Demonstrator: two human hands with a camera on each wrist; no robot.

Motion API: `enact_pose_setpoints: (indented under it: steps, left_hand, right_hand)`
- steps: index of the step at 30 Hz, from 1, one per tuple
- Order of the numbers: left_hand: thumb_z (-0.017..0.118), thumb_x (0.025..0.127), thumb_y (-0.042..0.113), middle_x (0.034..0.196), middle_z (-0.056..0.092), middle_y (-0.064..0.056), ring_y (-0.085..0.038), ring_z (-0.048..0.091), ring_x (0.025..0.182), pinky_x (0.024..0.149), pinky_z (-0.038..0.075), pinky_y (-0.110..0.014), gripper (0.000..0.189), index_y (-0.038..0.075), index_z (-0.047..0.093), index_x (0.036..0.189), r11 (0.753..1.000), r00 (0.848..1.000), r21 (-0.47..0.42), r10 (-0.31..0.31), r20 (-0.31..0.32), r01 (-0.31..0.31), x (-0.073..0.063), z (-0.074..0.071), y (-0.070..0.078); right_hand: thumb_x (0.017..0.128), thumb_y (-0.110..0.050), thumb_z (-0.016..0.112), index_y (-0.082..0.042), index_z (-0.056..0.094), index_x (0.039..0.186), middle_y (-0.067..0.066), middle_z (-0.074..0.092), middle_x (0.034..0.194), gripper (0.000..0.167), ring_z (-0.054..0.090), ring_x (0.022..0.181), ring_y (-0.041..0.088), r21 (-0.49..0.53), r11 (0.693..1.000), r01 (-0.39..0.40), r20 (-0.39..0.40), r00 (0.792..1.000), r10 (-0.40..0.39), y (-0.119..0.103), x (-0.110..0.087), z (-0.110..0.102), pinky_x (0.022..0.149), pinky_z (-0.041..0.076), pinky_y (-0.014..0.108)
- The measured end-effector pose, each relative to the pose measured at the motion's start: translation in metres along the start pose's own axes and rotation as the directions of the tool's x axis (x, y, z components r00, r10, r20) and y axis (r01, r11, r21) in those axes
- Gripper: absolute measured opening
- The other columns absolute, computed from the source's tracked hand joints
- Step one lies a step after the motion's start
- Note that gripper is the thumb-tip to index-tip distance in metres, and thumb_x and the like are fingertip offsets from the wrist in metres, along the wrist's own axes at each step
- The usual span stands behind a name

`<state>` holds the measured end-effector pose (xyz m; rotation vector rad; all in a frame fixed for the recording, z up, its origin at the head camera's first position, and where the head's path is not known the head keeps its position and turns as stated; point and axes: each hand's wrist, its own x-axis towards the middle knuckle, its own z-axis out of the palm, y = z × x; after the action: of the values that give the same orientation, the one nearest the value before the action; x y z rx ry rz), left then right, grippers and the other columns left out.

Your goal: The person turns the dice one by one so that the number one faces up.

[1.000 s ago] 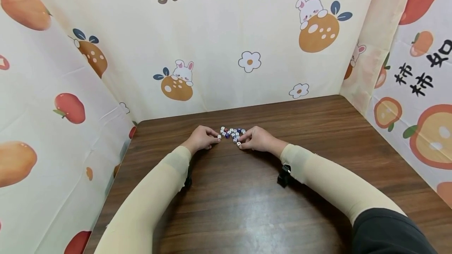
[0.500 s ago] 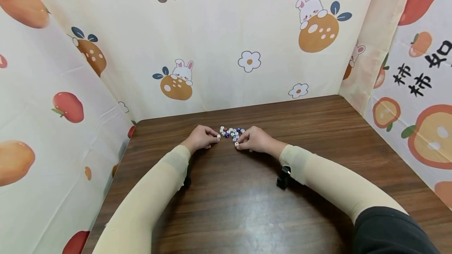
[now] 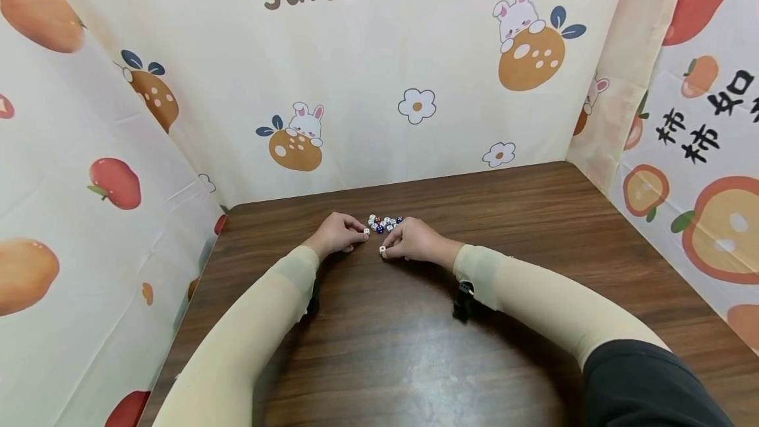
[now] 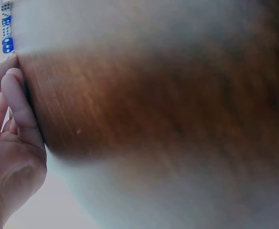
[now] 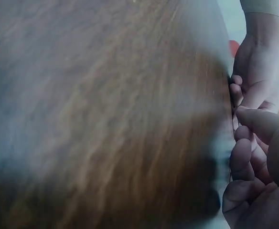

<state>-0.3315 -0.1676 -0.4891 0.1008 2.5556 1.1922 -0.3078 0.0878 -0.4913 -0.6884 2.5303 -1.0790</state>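
My left hand [image 3: 336, 234] pinches a white die [image 3: 366, 232] at the left of a small cluster of dice. In the left wrist view the left hand's fingertips [image 4: 15, 72] come together just below several blue and white dice [image 4: 6, 28]. My right hand [image 3: 418, 241] pinches another white die [image 3: 382, 250] between thumb and fingers, close over the table in front of the cluster. The clustered dice [image 3: 387, 221] are white, blue and one red; the right hand hides some of them. In the right wrist view the right hand's fingertips [image 5: 242, 112] overlap the left hand behind.
A dark wood table [image 3: 379, 335] lies under both hands and reaches back to a cream curtain [image 3: 367, 51] with fruit and rabbit prints. Patterned cloth [image 3: 700, 216] also hangs along the right side. A small black wrist camera [image 3: 464, 300] sits under the right sleeve.
My right hand has moved left and slightly toward the body with its white die, away from the right end of the cluster. The left hand stays in place with its die.
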Motion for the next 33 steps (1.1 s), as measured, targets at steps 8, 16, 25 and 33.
enact_pose_setpoints:
  steps: [8, 16, 25, 33]
  left_hand:
    - [0.089, 0.101, 0.020, 0.104, 0.078, -0.006, -0.011, 0.066, 0.067, 0.063, 0.061, -0.024, 0.020, 0.008, 0.087, 0.117, 1.000, 1.000, -0.007, 0.019, -0.007, -0.019, -0.001, 0.000, -0.001]
    - [0.089, 0.102, 0.020, 0.100, 0.077, -0.003, -0.010, 0.064, 0.066, 0.062, 0.061, -0.023, 0.019, 0.008, 0.087, 0.116, 1.000, 1.000, -0.004, 0.021, -0.005, -0.021, -0.003, 0.002, 0.000]
    - [0.089, 0.101, 0.022, 0.102, 0.078, -0.003, -0.010, 0.065, 0.067, 0.064, 0.061, -0.024, 0.018, 0.010, 0.088, 0.114, 0.998, 0.998, -0.017, 0.054, 0.012, -0.053, 0.006, 0.001, -0.009]
    - [0.087, 0.102, 0.019, 0.108, 0.081, -0.007, -0.011, 0.065, 0.068, 0.064, 0.062, -0.024, 0.018, 0.008, 0.087, 0.117, 0.999, 0.999, -0.003, 0.031, -0.004, -0.031, -0.003, 0.002, -0.001]
  right_hand:
    - [0.095, -0.024, 0.094, -0.017, 0.093, 0.102, -0.008, 0.080, 0.076, 0.010, 0.065, 0.062, 0.003, -0.065, 0.996, 0.060, 0.011, 0.998, -0.059, -0.004, 0.002, 0.004, 0.062, 0.055, 0.021]
    - [0.093, -0.024, 0.095, -0.018, 0.093, 0.101, -0.008, 0.080, 0.077, 0.009, 0.065, 0.067, 0.000, -0.111, 0.991, 0.077, 0.020, 0.997, -0.075, -0.004, 0.002, 0.006, 0.066, 0.054, 0.020]
    - [0.093, -0.025, 0.095, -0.020, 0.093, 0.100, -0.009, 0.081, 0.078, 0.009, 0.067, 0.071, -0.001, -0.168, 0.983, 0.071, 0.030, 0.997, -0.067, -0.007, 0.000, 0.005, 0.070, 0.055, 0.020]
    - [0.092, -0.026, 0.097, -0.017, 0.093, 0.108, -0.009, 0.083, 0.081, 0.019, 0.070, 0.072, 0.000, -0.151, 0.987, 0.053, 0.048, 0.998, -0.046, -0.005, 0.001, 0.005, 0.071, 0.058, 0.021]
